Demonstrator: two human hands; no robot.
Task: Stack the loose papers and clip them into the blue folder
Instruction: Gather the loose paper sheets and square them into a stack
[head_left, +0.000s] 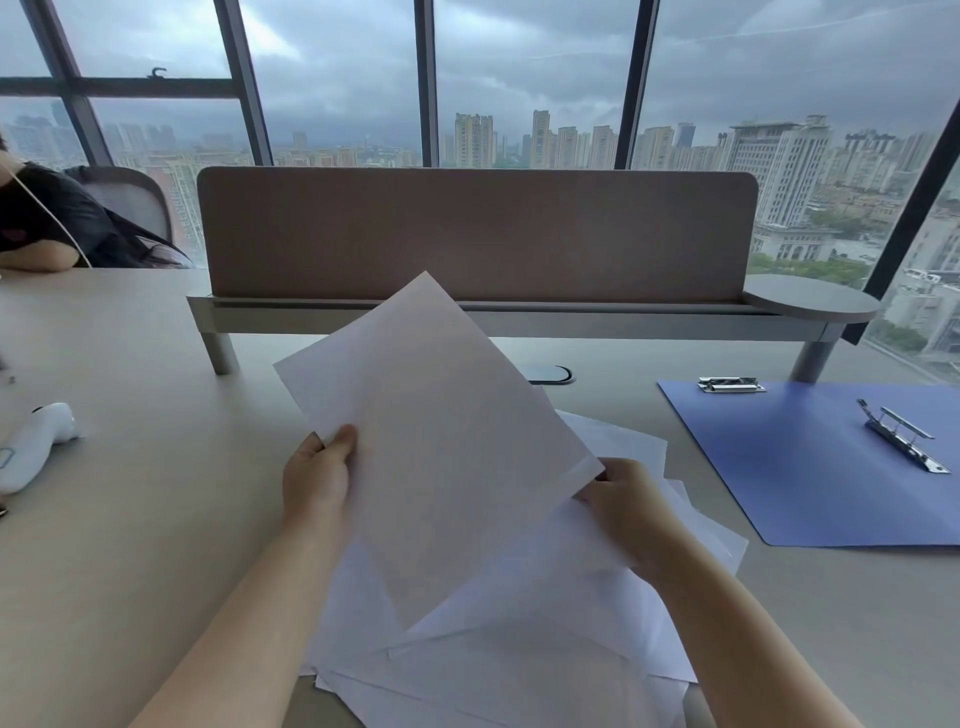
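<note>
Both hands hold up a few white sheets (441, 431), tilted, above the desk. My left hand (317, 473) pinches their left edge with the thumb on top. My right hand (623, 504) grips the right corner from behind. Beneath them a loose, fanned-out pile of white papers (519, 660) lies on the desk. The blue folder (810, 467) lies open and flat at the right, with a metal clip (901, 436) near its middle and a second metal clip (730, 384) at its top edge.
A brown divider screen (478, 234) on grey legs crosses the desk behind the papers. A white device (36, 441) lies at the left edge. Another person's arm (36, 254) rests on the desk at far left. A cable port (550, 374) sits behind the sheets.
</note>
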